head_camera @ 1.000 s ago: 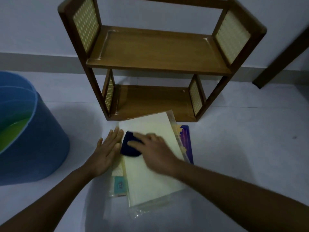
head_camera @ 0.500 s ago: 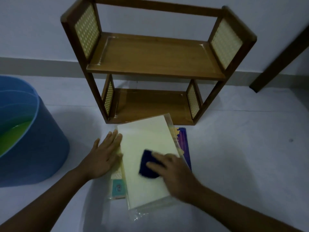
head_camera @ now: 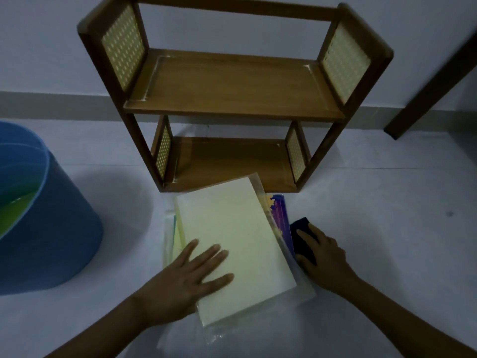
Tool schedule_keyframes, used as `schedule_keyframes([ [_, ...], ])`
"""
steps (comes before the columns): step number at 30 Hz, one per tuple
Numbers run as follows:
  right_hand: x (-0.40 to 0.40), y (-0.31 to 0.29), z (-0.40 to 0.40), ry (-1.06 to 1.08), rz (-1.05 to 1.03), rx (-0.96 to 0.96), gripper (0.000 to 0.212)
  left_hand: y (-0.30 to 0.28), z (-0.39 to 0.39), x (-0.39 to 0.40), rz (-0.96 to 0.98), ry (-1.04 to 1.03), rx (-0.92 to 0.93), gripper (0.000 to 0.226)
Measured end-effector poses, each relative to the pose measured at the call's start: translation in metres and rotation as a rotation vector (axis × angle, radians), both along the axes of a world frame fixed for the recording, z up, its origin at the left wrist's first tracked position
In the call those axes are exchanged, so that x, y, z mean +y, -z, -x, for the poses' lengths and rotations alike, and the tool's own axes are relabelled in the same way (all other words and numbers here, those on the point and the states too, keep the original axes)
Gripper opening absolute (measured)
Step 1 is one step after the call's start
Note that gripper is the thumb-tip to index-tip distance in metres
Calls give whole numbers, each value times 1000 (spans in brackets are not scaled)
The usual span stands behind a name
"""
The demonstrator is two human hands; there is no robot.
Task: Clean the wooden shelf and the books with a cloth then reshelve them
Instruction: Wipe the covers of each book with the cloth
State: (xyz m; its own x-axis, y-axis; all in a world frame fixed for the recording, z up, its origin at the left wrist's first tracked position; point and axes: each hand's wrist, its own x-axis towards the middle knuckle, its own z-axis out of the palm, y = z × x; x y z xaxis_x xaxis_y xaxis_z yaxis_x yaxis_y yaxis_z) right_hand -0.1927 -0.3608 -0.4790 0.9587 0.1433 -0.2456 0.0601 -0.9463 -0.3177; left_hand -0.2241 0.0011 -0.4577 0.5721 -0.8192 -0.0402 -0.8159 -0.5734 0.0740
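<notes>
Flat and spread, the left hand point(head_camera: 192, 276) presses the pale yellow plastic-wrapped book point(head_camera: 232, 244) that tops a small stack on the white floor point(head_camera: 387, 228), holding nothing; the right hand point(head_camera: 324, 257) rests with near-straight fingers on the dark blue cloth point(head_camera: 302, 232) just beside the stack's right edge. Both boards of the brown wooden two-tier shelf point(head_camera: 232, 81) stand bare, with a blue bucket point(head_camera: 59, 241) to the left. To go on well, I judge: pin the stack, wipe each cover edge to edge
</notes>
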Motion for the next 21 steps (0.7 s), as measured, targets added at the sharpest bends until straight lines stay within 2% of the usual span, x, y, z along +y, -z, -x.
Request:
schedule_keyframes([
  [2, -3, -15, -6, -37, -23, 29, 63, -5, 2, -1, 111, 8, -65, 79],
  [5, 4, -45, -13, -54, -256, 37, 63, -28, -7, -10, 387, -73, -107, 48],
  [7, 16, -68, -12, 46, -445, 146, 52, -59, -17, -15, 634, -166, -14, 45],
  [9, 30, -91, -15, 116, -506, 304, 47, -97, -27, -17, 868, -295, 115, 42],
  [10, 38, -103, -19, 148, -579, 305, 40, -117, -31, -17, 947, -361, 146, 36],
  [11, 47, -118, -23, 123, -675, 224, 36, -136, -34, -16, 995, -412, 156, 29],
  [13, 65, -150, -34, 113, -856, 75, 41, -167, -37, -12, 1051, -488, 168, 20],
  [15, 74, -178, -40, 115, -993, -33, 47, -189, -33, -7, 1114, -550, 169, 25],
  [17, 80, -189, -44, 74, -1030, -51, 47, -193, -33, -3, 1159, -563, 216, 30],
  [21, 86, -177, -34, 94, -939, -42, 36, -178, -33, 1, 1209, -633, 317, 48],
])
